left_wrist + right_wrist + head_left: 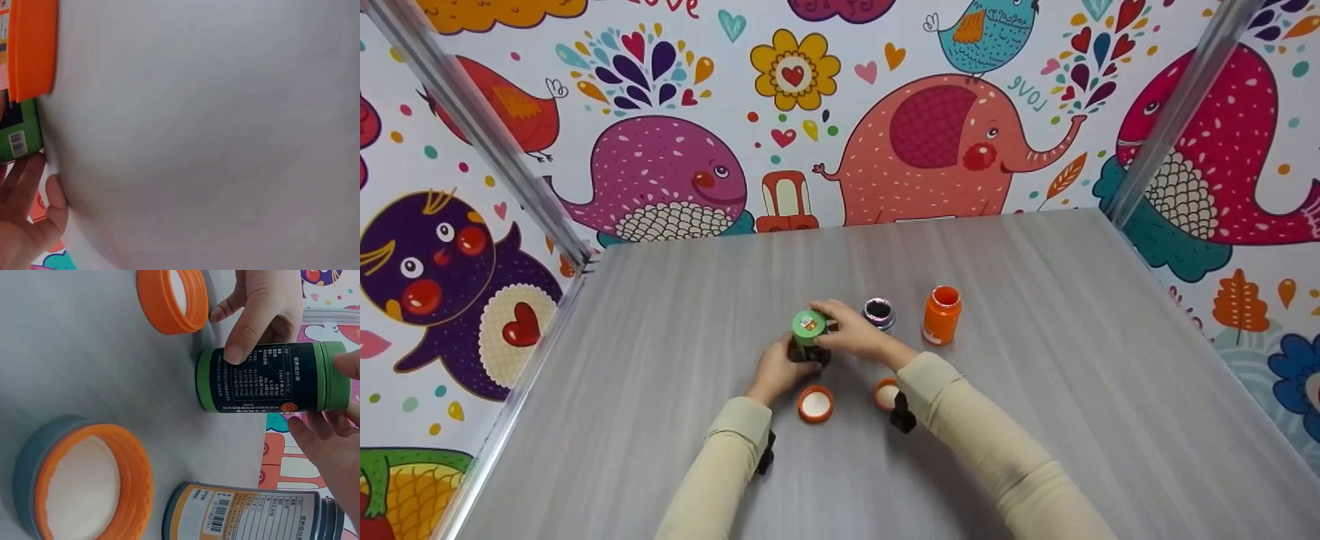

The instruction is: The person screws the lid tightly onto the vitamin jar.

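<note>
Your left hand point(780, 369) grips the dark jar point(261, 379), left of the orange jar point(941, 322) and grey jar point(242, 513); your right hand point(853, 331) pinches the green lid point(808, 325). Done: those two open, lids point(815, 405) lying near on bench point(1035, 277). Remaining: green lid, still on.

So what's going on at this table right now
A person's left hand grips a dark jar, and the right hand holds its green lid, which is on. An orange jar and a grey jar stand open beyond; an orange lid and a grey-and-orange lid lie nearer the person.
</note>
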`<state>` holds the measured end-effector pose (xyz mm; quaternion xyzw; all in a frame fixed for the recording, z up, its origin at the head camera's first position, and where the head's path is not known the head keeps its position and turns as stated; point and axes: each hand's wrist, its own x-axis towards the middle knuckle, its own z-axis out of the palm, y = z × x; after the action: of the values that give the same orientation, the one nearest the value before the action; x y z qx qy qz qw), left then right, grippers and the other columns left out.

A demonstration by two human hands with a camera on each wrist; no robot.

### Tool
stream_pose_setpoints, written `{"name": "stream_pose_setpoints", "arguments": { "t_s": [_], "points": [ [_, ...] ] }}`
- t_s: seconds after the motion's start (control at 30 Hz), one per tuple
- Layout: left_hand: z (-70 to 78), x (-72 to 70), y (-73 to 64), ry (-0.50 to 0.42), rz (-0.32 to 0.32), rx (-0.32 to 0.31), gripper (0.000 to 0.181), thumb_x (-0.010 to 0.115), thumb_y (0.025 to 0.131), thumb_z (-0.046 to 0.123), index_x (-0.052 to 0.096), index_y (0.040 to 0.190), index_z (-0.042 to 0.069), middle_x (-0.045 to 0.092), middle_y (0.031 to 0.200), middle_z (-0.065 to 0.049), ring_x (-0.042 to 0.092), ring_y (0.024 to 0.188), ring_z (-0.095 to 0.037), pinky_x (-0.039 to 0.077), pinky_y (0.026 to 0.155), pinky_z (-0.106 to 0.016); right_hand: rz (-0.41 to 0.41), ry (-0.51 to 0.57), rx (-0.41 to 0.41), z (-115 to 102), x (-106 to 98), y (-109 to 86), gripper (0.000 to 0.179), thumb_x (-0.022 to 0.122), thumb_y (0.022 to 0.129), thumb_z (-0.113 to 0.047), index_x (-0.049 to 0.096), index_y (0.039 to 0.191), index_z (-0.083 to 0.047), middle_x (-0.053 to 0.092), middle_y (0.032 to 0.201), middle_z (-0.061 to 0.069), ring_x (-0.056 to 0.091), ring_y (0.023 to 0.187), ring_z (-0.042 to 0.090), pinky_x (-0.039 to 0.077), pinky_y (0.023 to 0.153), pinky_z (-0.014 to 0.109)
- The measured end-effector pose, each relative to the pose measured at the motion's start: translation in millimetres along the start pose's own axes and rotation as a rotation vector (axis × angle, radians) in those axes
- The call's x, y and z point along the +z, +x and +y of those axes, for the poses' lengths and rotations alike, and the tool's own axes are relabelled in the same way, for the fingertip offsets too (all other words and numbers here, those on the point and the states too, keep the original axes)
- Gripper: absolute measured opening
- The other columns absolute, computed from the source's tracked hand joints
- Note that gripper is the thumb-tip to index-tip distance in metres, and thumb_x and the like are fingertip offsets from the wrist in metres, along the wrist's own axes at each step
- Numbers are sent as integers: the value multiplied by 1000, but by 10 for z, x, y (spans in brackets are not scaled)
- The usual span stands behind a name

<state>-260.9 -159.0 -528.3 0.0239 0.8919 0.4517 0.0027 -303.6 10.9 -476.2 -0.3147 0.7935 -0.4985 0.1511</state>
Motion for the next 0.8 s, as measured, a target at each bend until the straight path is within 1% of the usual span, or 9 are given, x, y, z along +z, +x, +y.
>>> {"name": "stream_pose_setpoints", "arguments": {
  "t_s": [0.17,0.33,0.4,0.53,0.63,0.73,0.8],
  "points": [
    [6,2,-6,3,6,0,62,78,71,19,51,122,-3,57,119,-22,52,112,-34,41,94,-45,35,3,17,21,29,9,59,62,82,-4,38,135,5,40,129,21,45,114,30,39,97,48],
    [-6,6,-4,-5,8,21,60,79,70,18,52,120,-3,57,118,-22,53,111,-33,41,94,-45,95,-7,21,32,70,13,54,67,79,-7,45,127,6,45,120,20,48,109,31,42,93,46],
    [-9,8,-3,-9,8,25,60,79,70,17,52,119,-4,58,117,-22,53,111,-33,41,94,-45,120,-23,31,32,91,12,53,68,78,-9,46,124,5,47,117,19,50,107,30,44,91,44],
    [-4,10,-5,-7,10,13,61,78,70,18,52,120,-4,57,118,-23,53,111,-33,41,94,-46,166,-50,53,35,134,17,52,71,77,-12,47,120,4,49,114,17,52,104,28,46,87,38],
    [-4,13,-4,1,8,8,61,79,70,19,52,120,-3,57,118,-23,53,111,-34,42,93,-46,199,-52,53,39,157,18,51,73,75,-14,47,115,4,52,111,17,53,102,28,46,86,37],
    [-2,12,-3,11,12,5,61,79,70,18,52,120,-3,58,117,-23,54,110,-34,42,93,-46,207,-34,50,53,168,11,53,74,74,-11,46,116,4,53,112,18,53,103,30,45,87,38],
    [-3,11,-1,19,17,6,61,79,70,17,52,120,-4,58,116,-23,54,109,-34,42,93,-46,197,-19,40,67,169,6,60,73,74,-9,42,122,7,52,117,21,52,107,32,45,89,40]
  ]
}}
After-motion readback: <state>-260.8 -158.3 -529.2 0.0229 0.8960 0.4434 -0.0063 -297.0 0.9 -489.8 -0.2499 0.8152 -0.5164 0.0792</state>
